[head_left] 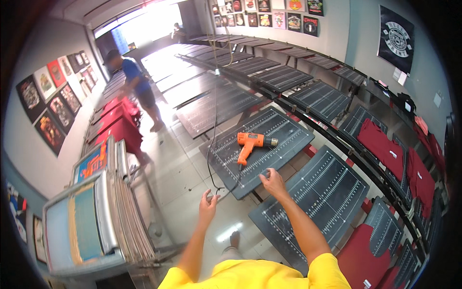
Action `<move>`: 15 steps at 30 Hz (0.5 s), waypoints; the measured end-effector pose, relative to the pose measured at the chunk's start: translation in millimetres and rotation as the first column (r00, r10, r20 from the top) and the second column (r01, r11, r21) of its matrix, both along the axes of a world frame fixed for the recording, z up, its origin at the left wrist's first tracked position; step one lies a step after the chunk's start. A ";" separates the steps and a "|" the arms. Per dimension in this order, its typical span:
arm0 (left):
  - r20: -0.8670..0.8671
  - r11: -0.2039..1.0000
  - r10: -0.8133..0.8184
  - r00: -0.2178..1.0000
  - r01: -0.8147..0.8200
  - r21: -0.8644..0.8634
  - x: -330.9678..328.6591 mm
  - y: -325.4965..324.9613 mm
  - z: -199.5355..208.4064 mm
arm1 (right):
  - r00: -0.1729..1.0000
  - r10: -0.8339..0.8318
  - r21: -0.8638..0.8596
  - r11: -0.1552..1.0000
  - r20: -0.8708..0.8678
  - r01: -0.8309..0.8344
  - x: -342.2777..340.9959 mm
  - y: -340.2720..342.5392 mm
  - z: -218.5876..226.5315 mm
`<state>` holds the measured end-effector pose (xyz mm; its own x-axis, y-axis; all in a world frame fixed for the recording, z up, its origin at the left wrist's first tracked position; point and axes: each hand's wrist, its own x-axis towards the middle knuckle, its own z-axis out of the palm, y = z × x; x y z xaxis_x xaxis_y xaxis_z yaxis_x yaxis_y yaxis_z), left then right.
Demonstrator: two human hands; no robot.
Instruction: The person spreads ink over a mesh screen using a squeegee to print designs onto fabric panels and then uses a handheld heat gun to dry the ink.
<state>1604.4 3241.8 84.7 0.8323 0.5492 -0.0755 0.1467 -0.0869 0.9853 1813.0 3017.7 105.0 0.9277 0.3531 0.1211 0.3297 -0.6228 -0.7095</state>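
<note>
An orange heat gun [250,144] lies on its side on a dark printing platen [284,126] marked with white ruler lines. Its nozzle points right, and its handle points toward me. From the handle a black cord [209,166] drops over the platen's near edge, loops, and rises toward the ceiling. My left hand [208,206] is raised beside the cord's low loop, fingers curled but apart, nothing seen in it. Over the platen's near right edge hovers my right hand [273,182], thumb and fingers apart, without a visible hold on anything.
Another ruled platen [315,197] sits under my right forearm. Framed screens [89,221] stand stacked on the left. Dark red shirts [382,147] lie on platens at right. A person in a blue shirt [137,79] stands by red garments [120,118] at far left.
</note>
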 end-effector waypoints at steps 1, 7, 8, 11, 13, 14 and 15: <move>-0.012 1.000 0.012 1.000 -0.012 0.009 24.7 20.1 -7.6 | 0.999 -0.044 -0.016 0.999 -0.014 0.044 15.4 21.1 -8.0; -0.071 0.836 0.175 0.982 -0.110 0.538 156.6 126.9 -77.9 | 0.925 -0.316 -0.164 0.944 -0.213 0.285 84.2 142.4 -16.7; -0.104 0.831 0.184 0.978 -0.098 0.547 167.9 135.0 -81.8 | 0.892 -0.377 -0.147 0.925 -0.250 0.350 86.0 155.7 -14.5; -0.178 0.825 0.150 0.973 -0.024 0.565 194.7 144.5 -81.8 | 0.856 -0.472 -0.191 0.879 -0.210 0.437 92.5 174.6 -18.5; -0.192 0.811 0.119 0.974 0.016 0.585 199.3 135.4 -75.3 | 0.826 -0.493 -0.182 0.870 -0.274 0.459 101.3 170.8 -26.0; -0.184 0.797 0.109 0.977 0.025 0.604 200.4 131.7 -71.5 | 0.802 -0.522 -0.184 0.853 -0.291 0.488 105.2 167.8 -29.9; -0.151 0.812 0.075 0.986 0.027 0.583 204.4 130.9 -74.2 | 0.776 -0.551 -0.187 0.834 -0.306 0.518 109.0 163.3 -33.4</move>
<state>1808.9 3372.7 10.5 0.8228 0.5522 0.1344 0.3061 -0.6298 0.7139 1922.0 3181.0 71.6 0.9467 -0.2181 -0.2372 -0.3214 -0.6916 -0.6469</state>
